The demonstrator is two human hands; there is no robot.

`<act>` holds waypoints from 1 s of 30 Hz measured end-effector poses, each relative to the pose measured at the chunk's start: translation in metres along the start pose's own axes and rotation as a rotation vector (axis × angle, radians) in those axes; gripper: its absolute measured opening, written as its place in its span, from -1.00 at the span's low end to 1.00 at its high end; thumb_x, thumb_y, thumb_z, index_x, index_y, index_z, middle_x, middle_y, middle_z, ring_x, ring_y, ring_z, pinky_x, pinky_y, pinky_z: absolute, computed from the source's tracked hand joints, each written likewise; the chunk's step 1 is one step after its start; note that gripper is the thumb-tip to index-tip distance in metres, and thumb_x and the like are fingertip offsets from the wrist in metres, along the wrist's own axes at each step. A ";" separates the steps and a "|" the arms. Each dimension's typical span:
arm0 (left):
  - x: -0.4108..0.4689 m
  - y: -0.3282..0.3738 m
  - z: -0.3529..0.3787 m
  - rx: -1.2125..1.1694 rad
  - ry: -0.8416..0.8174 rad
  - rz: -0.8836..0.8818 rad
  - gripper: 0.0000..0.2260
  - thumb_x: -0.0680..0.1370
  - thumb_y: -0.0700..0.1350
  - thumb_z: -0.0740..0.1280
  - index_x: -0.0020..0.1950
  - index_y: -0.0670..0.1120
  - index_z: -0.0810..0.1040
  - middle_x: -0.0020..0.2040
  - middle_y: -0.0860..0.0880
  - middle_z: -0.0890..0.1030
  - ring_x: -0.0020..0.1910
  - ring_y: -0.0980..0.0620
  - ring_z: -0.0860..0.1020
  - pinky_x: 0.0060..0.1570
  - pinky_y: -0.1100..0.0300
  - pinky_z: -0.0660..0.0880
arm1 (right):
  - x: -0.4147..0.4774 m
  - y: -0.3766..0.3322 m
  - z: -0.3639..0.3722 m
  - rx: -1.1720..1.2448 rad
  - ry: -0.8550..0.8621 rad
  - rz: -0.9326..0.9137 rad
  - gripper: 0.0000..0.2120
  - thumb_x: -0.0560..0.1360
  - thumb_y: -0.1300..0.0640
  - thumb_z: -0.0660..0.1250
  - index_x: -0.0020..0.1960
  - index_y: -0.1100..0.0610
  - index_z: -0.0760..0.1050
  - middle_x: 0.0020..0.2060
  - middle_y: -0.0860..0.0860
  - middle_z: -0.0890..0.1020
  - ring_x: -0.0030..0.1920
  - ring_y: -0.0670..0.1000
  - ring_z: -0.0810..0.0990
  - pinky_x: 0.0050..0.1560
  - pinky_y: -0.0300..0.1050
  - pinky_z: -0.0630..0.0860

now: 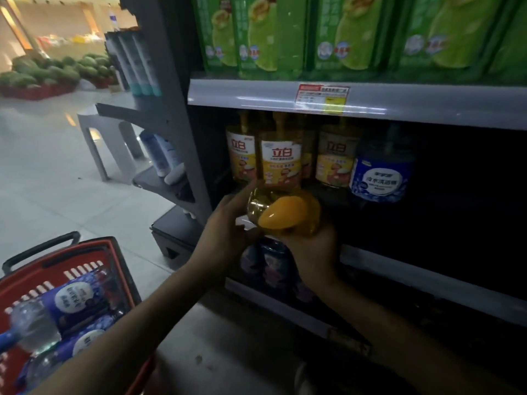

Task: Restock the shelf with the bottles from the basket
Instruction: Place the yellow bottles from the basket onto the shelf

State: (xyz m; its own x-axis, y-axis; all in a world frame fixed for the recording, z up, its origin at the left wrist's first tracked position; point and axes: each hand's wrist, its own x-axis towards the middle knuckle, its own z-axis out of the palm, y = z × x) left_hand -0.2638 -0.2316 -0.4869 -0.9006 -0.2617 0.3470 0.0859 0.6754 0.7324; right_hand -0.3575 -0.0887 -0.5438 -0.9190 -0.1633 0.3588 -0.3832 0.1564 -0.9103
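Note:
A yellow bottle with an orange cap point(282, 213) is held in front of the middle shelf point(427, 262), cap toward me. My right hand point(312, 252) grips it from below and my left hand point(228, 226) holds its left side. Behind it on the shelf stand several yellow bottles point(281, 158) and one blue-labelled clear bottle point(380, 172). The red basket point(114, 260) sits at lower left with clear bottles carrying blue labels point(68, 303) lying in it.
Green refill packs point(350, 32) fill the upper shelf, with a price tag point(322, 98) on its edge. Dark blue bottles point(273, 266) sit on the lowest shelf below my hands. A grey stool point(108, 138) stands on the tiled floor; watermelons point(54, 69) lie far left.

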 end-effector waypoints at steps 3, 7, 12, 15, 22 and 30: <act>0.034 0.016 0.021 -0.175 0.053 -0.001 -0.50 0.55 -0.18 0.48 0.47 0.04 0.46 0.22 0.20 0.62 0.16 0.35 0.59 0.05 0.41 0.55 | 0.028 -0.003 -0.003 0.061 0.153 -0.001 -0.47 0.26 -0.10 0.67 0.13 0.02 0.58 0.04 -0.14 0.67 0.07 -0.16 0.64 0.14 -0.25 0.57; 0.072 0.008 0.051 -0.349 0.076 -0.035 -0.67 0.55 -0.27 0.48 0.30 -0.06 0.61 0.19 0.08 0.71 0.22 0.16 0.64 0.23 0.10 0.62 | 0.059 -0.002 -0.016 0.050 0.253 0.009 -0.46 0.21 -0.05 0.71 0.10 0.03 0.58 -0.02 -0.11 0.69 0.01 -0.14 0.66 0.04 -0.27 0.57; 0.096 0.004 0.084 -0.417 0.071 -0.060 -0.67 0.60 -0.17 0.43 0.36 0.00 0.58 0.24 0.12 0.66 0.24 0.22 0.60 0.19 0.16 0.59 | 0.086 0.010 -0.019 -0.016 0.336 0.050 -0.39 0.24 0.09 0.67 0.25 0.07 0.58 0.08 -0.04 0.70 0.11 -0.05 0.66 0.15 -0.02 0.62; 0.107 0.003 0.095 -0.512 0.071 -0.102 -0.65 0.61 -0.20 0.41 0.39 0.01 0.57 0.23 0.12 0.67 0.21 0.25 0.60 0.18 0.20 0.60 | 0.096 0.018 -0.015 -0.022 0.359 0.033 -0.38 0.28 0.12 0.65 0.30 0.10 0.55 0.17 0.00 0.68 0.21 -0.04 0.63 0.18 -0.20 0.54; 0.124 -0.003 0.110 -0.630 0.087 -0.172 -0.70 0.62 -0.19 0.41 0.34 -0.02 0.60 0.20 0.09 0.69 0.23 0.15 0.63 0.18 0.08 0.62 | 0.111 0.022 -0.015 -0.092 0.361 0.079 -0.43 0.33 0.08 0.63 0.27 0.15 0.53 0.13 0.04 0.69 0.16 0.02 0.66 0.07 -0.12 0.61; 0.134 -0.004 0.120 -0.683 0.161 -0.198 -0.69 0.62 -0.19 0.41 0.37 -0.07 0.61 0.18 0.10 0.71 0.21 0.18 0.63 0.29 0.04 0.59 | 0.119 0.014 -0.010 -0.161 0.350 0.184 -0.42 0.38 0.04 0.61 0.29 0.15 0.46 0.17 0.08 0.65 0.20 0.10 0.64 0.07 0.01 0.65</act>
State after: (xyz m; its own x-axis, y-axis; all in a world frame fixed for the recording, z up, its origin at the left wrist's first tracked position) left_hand -0.4364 -0.1865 -0.5140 -0.8576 -0.4677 0.2138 0.2221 0.0381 0.9743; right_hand -0.4730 -0.0966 -0.5121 -0.9387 0.2181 0.2669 -0.1937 0.3067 -0.9319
